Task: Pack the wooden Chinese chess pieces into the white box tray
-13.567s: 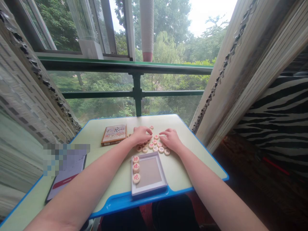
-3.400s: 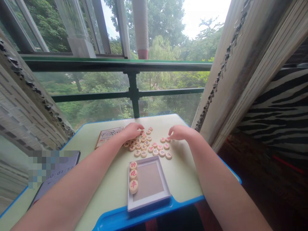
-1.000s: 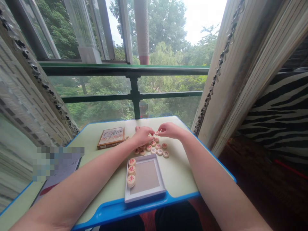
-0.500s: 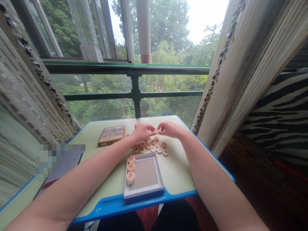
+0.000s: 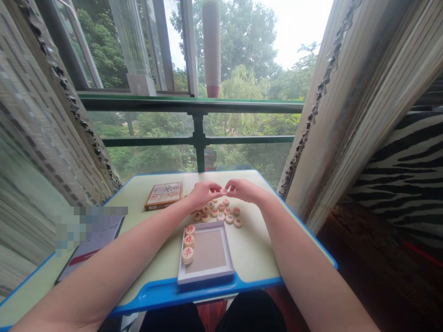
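Observation:
Beyond the box tray, my left hand [image 5: 204, 194] and my right hand [image 5: 244, 190] meet fingertip to fingertip over the table. Pinched between them is a small round Chinese chess piece [image 5: 224, 191] with a red mark. Both hands are closed, and the fingers partly hide the piece. Just below lie several loose wooden chess pieces [image 5: 220, 216], lettered in red or dark ink; my left hand covers some of them. Nearer to me sits a shallow white box tray [image 5: 227, 249]. Along its left side rest red-lettered chess pieces [image 5: 188, 240] in a column, the nearest seemingly stacked.
A brown-edged box lid [image 5: 164, 195] with writing lies at the table's back left. Under my left forearm is a grey and red booklet or folder [image 5: 100, 240]. The pale table [image 5: 256, 249] has a raised blue rim. A green railing [image 5: 197, 106] and curtains stand beyond.
The view has shifted slightly, so the scene sits a little lower. My fingertips have drawn closer together around the piece. The pieces in the tray have not moved.

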`<control>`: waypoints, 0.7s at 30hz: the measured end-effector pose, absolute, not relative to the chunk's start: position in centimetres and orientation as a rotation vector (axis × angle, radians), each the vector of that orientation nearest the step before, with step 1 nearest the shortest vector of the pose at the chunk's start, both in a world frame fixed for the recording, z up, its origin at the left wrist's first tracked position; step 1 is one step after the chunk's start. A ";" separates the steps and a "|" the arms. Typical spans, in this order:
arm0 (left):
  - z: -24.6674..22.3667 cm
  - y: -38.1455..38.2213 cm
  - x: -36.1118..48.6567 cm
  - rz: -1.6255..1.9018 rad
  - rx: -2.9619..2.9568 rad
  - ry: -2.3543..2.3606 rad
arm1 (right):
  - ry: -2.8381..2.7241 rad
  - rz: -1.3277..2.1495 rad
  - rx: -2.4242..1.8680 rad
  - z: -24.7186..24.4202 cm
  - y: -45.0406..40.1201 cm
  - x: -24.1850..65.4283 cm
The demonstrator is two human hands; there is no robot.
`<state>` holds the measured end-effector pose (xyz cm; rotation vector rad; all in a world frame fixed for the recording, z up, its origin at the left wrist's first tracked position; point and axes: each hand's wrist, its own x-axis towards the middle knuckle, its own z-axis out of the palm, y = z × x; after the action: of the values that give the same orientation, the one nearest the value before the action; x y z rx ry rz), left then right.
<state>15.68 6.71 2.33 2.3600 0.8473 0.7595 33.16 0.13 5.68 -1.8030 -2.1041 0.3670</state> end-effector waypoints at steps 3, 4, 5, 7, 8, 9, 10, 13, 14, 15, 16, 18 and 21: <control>2.4 6.9 15.4 0.788 2.387 0.861 | -2.093 0.322 -1.764 5.5 0.5 33.0; 2.4 6.9 15.3 0.798 2.393 0.865 | -2.084 0.313 -1.747 5.4 0.6 32.9; 2.5 7.0 15.3 0.808 2.396 0.869 | -2.077 0.313 -1.729 5.3 0.7 32.8; 2.6 7.1 15.1 0.818 2.392 0.877 | -2.070 0.318 -1.697 5.2 0.8 32.7; 2.7 7.2 15.1 0.818 2.391 0.879 | -2.068 0.316 -1.685 5.1 0.8 32.6; 2.8 7.2 15.0 0.817 2.389 0.881 | -2.066 0.310 -1.674 5.1 0.8 32.6; 3.0 7.2 14.9 0.814 2.390 0.881 | -2.064 0.306 -1.659 5.1 0.8 32.5; 3.4 7.0 14.7 0.812 2.386 0.893 | -2.035 0.321 -1.613 5.2 0.7 32.4; 3.5 7.0 14.6 0.816 2.382 0.904 | -2.021 0.336 -1.599 5.2 0.7 32.4; 3.6 6.8 14.6 0.817 2.381 0.915 | -2.007 0.349 -1.590 5.2 0.8 32.5; 3.7 6.7 14.5 0.817 2.380 0.926 | -1.997 0.359 -1.582 5.2 0.8 32.5; 3.7 6.5 14.5 0.808 2.380 0.939 | -1.994 0.378 -1.568 5.2 0.8 32.5; 3.6 6.4 14.6 0.800 2.375 0.948 | -1.997 0.385 -1.565 5.1 1.0 32.5</control>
<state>14.56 6.40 3.64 2.3752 0.9485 0.7997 32.46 0.98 5.08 -1.5646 -1.9966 0.3846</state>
